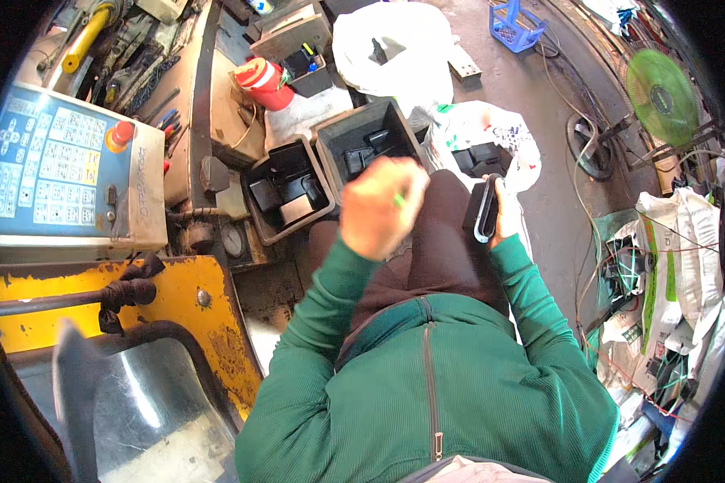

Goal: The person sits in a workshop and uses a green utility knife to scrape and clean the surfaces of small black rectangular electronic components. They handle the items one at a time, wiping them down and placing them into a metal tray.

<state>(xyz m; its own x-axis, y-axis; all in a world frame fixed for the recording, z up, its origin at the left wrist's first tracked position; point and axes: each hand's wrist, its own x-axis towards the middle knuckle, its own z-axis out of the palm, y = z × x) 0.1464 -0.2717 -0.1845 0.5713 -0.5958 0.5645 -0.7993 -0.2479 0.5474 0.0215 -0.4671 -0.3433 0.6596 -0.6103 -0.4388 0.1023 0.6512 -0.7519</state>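
Note:
My left hand [383, 208] is raised over my lap, its fingers closed and smeared by motion. A small green bit shows at those fingers; most of what they hold is hidden. Over my right thigh, my right hand [505, 211] grips a black plastic part [482, 211], long and hollow, with rounded ends. Just beyond the left hand, a grey bin [324, 133] has several black parts in its bottom. A second bin [259, 163] beside it on the left also contains black parts. Past the right hand, a white plastic bag [524, 133] stands with dark parts inside.
A larger white sack [350, 48] stands behind the bins, near a red jug [264, 84]. To my left are a machine control panel [52, 165] and a yellow machine body [213, 322]. On the right are a green fan [660, 97], cables and stuffed sacks [681, 266]. A blue crate [515, 36] sits farther off.

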